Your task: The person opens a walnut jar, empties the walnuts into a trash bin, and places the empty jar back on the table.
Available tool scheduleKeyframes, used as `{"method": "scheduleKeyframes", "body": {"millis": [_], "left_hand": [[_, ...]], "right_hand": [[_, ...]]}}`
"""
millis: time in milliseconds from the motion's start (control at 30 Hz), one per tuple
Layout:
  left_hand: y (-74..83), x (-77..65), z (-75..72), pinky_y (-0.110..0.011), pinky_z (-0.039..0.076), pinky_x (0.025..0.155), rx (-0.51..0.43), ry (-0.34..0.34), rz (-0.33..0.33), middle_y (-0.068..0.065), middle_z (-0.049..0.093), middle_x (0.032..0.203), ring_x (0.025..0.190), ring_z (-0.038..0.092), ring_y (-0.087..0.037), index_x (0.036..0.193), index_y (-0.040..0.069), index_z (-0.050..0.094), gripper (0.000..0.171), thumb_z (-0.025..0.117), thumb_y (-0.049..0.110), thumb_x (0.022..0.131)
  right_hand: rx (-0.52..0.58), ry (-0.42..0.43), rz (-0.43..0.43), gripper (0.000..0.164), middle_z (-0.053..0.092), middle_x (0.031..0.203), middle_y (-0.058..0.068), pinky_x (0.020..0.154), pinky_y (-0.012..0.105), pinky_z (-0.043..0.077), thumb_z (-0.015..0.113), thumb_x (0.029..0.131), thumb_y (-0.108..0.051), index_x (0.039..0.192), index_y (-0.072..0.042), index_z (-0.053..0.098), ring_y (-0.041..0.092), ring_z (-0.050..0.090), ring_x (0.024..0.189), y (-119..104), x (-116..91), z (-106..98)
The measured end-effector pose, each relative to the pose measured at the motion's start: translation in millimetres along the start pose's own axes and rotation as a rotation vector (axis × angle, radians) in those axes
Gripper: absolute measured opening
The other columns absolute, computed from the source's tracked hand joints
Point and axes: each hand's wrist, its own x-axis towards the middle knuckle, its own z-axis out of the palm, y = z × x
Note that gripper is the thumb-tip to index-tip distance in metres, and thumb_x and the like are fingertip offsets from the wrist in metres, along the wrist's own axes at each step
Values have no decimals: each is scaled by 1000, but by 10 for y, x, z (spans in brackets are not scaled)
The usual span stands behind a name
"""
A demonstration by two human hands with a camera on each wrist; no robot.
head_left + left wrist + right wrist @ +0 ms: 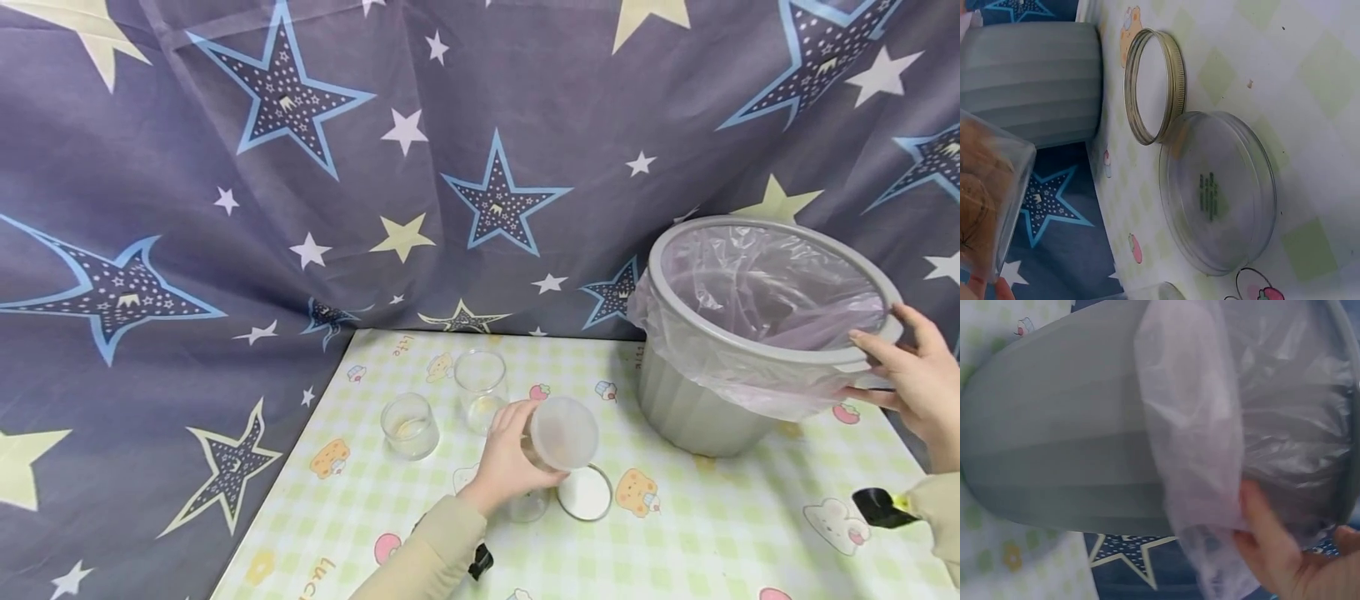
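My left hand (506,458) grips a clear jar with a frosted top (565,433) above the table. Brown contents show through the jar's wall (985,194) in the left wrist view, where just a bit of the fingers appears. Below it, a gold metal ring (1175,87) lies against a clear round dish or lid (1216,194) with small green print. At the right, my right hand (918,367) holds the rim of a grey trash bin (697,408), thumb on top and fingers below. A translucent pinkish bag (1191,412) lines the bin and folds over its rim.
Left of my left hand stand a short clear glass jar (410,429) and a taller one (481,387). The tablecloth (675,533) is green and white checked with cartoon prints. A dark blue star-patterned curtain (420,300) hangs right behind the table's back edge.
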Motion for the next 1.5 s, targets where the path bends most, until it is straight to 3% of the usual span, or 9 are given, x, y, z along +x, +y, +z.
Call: {"method": "scheduleKeyframes", "body": {"millis": [133,233,300,400,600,700,933,1333,1500], "left_hand": [[8,-18,-9,-48,38,101,42,10,27,-1,50,132,120,42,-20,134,23,46,93,90,31,52],[13,-22,-11,-47,38,102,62,16,33,1,50,131,119,42,-19,134,23,46,94,90,33,52],[14,-24,-13,-46,38,102,75,21,37,1,50,131,119,42,-20,134,23,46,94,90,33,52],[17,-30,-17,-47,39,101,94,26,42,0,50,131,119,43,-20,134,22,46,94,90,34,52],[40,-53,-8,-47,38,102,122,-2,36,-2,50,131,119,43,-20,133,19,47,92,90,36,53],[62,-74,6,-46,38,102,136,-19,27,-2,51,131,119,43,-20,133,19,47,92,89,37,54],[109,-113,36,-45,39,102,175,-67,27,-1,51,132,119,43,-19,135,19,46,94,89,39,53],[204,-147,76,-36,42,93,319,-37,151,3,54,125,112,45,-15,133,25,49,93,88,47,51],[222,-172,98,-32,41,87,366,-24,184,4,54,123,109,45,-14,132,25,49,92,87,49,51]], "right_hand": [[-273,112,2,82,41,124,3,47,40,56,61,89,-39,147,-46,3,1,53,81,386,213,-187],[-425,212,-10,79,25,145,19,56,43,58,57,92,-35,152,-31,6,23,56,97,-115,-144,99],[-502,272,-40,74,12,151,27,79,52,55,54,93,-25,153,-17,11,45,48,114,-655,-521,410],[-576,337,-209,69,19,149,29,105,66,26,55,88,-14,148,-2,23,55,28,129,-1279,-1029,822],[-850,403,-675,74,40,132,38,67,72,43,38,86,-55,130,4,47,58,48,100,-1495,-1437,1230],[-869,301,-736,68,51,124,32,47,63,44,44,84,-51,125,3,52,53,53,87,-1437,-1525,1393],[-811,55,-689,57,60,111,26,59,57,49,71,71,-18,122,1,54,45,59,88,-1147,-1659,1720],[-741,-293,-501,75,59,116,21,52,39,54,77,74,-44,132,-7,49,34,64,85,-960,-1841,2248],[-713,-362,-456,77,58,118,20,60,44,55,76,73,-48,134,-10,48,33,64,88,-919,-1875,2409]]}}
